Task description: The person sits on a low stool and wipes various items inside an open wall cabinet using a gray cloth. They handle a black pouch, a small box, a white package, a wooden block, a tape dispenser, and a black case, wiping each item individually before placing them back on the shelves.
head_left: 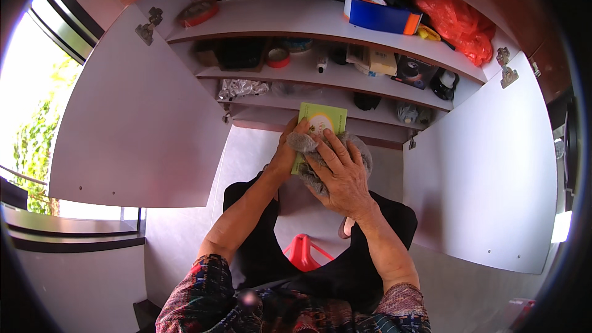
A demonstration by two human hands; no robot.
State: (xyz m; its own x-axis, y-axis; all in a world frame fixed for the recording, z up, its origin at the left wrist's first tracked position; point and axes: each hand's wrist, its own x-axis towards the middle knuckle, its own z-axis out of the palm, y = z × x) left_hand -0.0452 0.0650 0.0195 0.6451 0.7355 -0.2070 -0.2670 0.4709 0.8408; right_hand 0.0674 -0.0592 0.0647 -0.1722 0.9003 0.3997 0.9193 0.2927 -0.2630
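A flat green box (332,115) with a pale printed front is held up before the open cabinet. My left hand (287,151) grips it along its left side, fingers wrapped at the edge. A grey cloth (362,148) lies bunched over the box's lower part. My right hand (339,172) presses down on the cloth, its fingers lying over it and the cloth showing between and around them. Part of the box is hidden under the cloth and the right hand.
Two white cabinet doors (142,117) (487,166) stand swung out on either side. The shelves hold a red bag (453,18), a blue and white box (379,15), red tape rolls (278,57) and small boxes (379,60). A red stool (302,253) shows below me.
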